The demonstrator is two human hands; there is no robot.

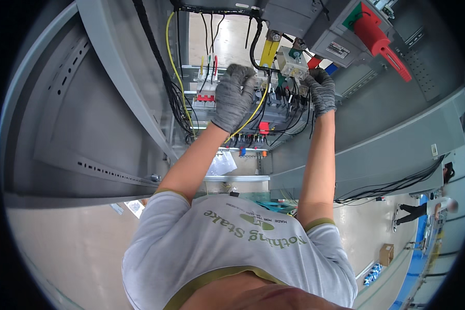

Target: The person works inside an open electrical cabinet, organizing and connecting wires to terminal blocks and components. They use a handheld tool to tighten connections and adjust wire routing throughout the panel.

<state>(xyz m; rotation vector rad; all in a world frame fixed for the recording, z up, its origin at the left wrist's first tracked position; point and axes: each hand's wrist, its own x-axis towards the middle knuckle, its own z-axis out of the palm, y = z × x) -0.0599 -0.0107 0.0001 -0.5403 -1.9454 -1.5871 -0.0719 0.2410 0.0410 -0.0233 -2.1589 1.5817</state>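
My left hand (pixel 234 98), in a grey knit glove, is up among the wiring of an open metal cabinet. Its fingers are curled in beside a clear-covered block, and what they may hold is hidden. A yellow wire (pixel 254 111) runs down just right of that hand. My right hand (pixel 321 92), gloved alike, bends its fingers at the right edge of a pale translucent box (pixel 293 63); its fingertips are partly hidden. A yellow busbar (pixel 269 50) stands left of the box. Below both hands sits a row of dark components (pixel 276 111) with several black wires.
A red handle (pixel 380 41) juts from a grey switch unit (pixel 336 47) at upper right. Black cable bundles (pixel 163 67) hang along the left side. The cabinet's side panels (pixel 124 67) flank my arms. Another person (pixel 433 207) is far off at right, near a cardboard box (pixel 386 254).
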